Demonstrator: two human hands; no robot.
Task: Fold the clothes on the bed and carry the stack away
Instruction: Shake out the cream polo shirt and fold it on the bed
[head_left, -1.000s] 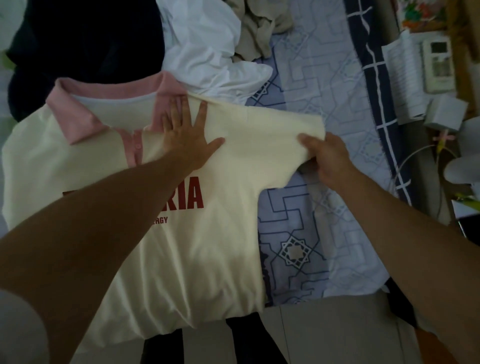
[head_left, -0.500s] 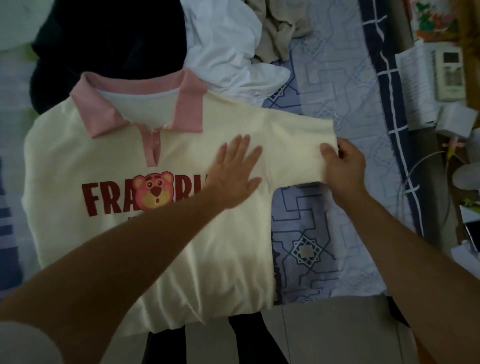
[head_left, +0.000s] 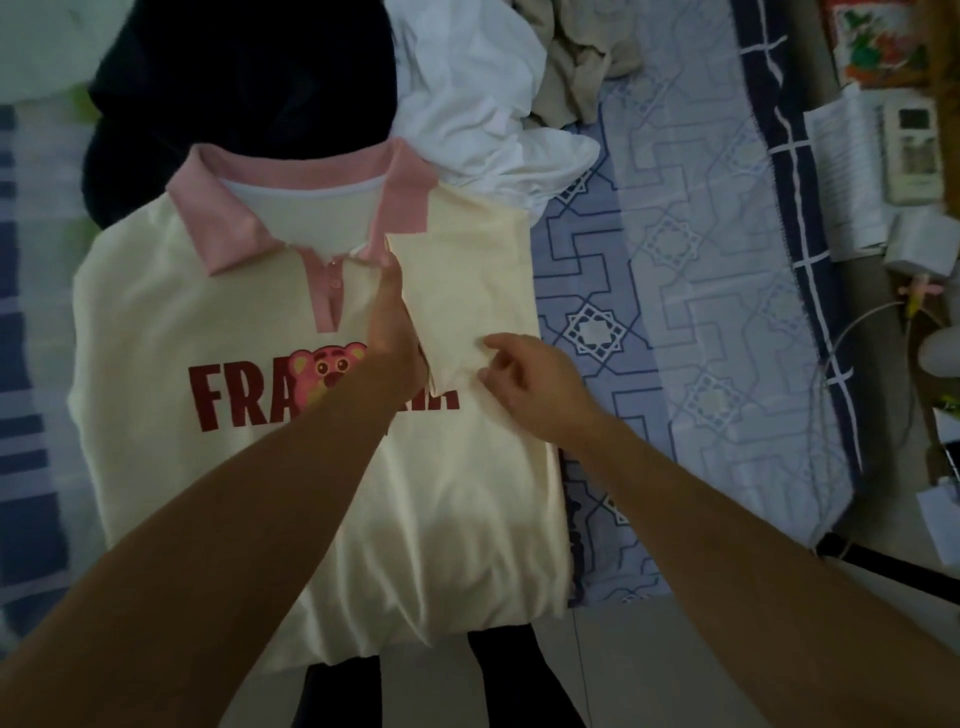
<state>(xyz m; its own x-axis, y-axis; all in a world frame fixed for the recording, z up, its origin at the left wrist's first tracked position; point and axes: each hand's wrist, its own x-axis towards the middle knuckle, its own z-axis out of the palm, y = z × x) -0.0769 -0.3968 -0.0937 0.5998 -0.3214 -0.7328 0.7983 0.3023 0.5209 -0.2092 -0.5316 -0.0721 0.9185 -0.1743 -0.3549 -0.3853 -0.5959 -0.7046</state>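
The cream shirt (head_left: 291, 467) with the pink collar (head_left: 218, 228) lies face up on the bed (head_left: 675, 312), its hem hanging over the near edge. Its sleeve (head_left: 462, 291) is doubled in across the chest. The left hand (head_left: 395, 332) lies flat, fingers straight, pressing along the fold line beside the buttons. The right hand (head_left: 530, 384) pinches the cuff end of that sleeve between thumb and fingers, setting it down over the red lettering. This looks like the first side fold on this shirt, so the task is early: a white garment (head_left: 467, 119), a dark one (head_left: 234, 78) and a beige one (head_left: 576, 57) wait unfolded beyond the collar. Next, likely, the far sleeve needs the same tuck, then the body doubled up from the hem.
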